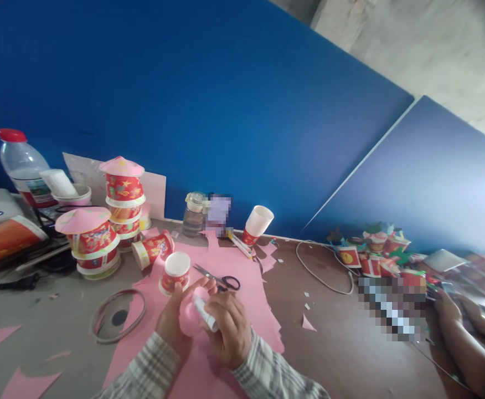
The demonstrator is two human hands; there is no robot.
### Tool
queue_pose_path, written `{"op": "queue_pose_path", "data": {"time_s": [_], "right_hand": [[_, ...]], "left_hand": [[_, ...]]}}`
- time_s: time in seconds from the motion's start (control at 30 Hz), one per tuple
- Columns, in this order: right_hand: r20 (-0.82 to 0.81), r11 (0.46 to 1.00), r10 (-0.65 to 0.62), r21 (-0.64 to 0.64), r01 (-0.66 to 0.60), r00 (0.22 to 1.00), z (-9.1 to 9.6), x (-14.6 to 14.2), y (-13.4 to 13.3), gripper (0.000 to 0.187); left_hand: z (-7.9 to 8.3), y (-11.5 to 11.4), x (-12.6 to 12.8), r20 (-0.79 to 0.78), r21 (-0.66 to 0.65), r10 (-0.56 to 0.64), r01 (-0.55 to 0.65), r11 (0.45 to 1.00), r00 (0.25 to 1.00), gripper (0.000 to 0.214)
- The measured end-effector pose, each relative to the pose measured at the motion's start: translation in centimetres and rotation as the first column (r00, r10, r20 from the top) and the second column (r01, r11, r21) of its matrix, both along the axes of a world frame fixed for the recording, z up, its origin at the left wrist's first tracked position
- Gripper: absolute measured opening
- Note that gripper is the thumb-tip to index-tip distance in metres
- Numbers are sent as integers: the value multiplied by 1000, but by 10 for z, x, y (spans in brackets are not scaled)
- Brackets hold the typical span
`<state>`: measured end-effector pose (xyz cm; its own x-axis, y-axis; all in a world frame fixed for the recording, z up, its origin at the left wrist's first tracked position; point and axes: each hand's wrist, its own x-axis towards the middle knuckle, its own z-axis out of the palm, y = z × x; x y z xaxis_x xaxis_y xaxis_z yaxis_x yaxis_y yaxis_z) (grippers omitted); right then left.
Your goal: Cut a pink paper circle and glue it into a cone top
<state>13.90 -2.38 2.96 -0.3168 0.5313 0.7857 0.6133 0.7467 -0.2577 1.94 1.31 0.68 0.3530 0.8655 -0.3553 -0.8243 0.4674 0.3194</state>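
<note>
My left hand (171, 324) is closed round a small pink paper shape (189, 317), held above a large pink paper sheet (251, 310). My right hand (229, 327) grips a white glue stick (206, 315) with its tip against that pink shape. Just beyond my hands stands an upright red-and-white paper cup (175, 272). Black-handled scissors (220, 280) lie on the pink sheet to the cup's right.
Stacked red cups with pink cone lids (101, 221) stand at left, beside a water bottle (20, 166). A tape ring (118, 316) lies near my left arm. A glass jar (193, 213), a tilted cup (256, 224) and a white cable (325, 271) lie behind. Another person's arm (467, 343) rests at right.
</note>
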Motion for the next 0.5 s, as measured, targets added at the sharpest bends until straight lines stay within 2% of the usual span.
{"op": "queue_pose_path", "data": {"time_s": [0.2, 0.37, 0.5], "right_hand": [[102, 999, 25, -25, -23, 995, -8, -2, 3, 17], [-2, 997, -58, -59, 57, 998, -9, -6, 2, 15], [-60, 987, -124, -108, 117, 990, -7, -8, 2, 14]], "left_hand": [[0, -1, 4, 78, 19, -49, 48, 999, 996, 46], [-7, 0, 2, 120, 107, -41, 28, 994, 992, 41], [-7, 1, -1, 67, 151, 22, -32, 988, 997, 42]]}}
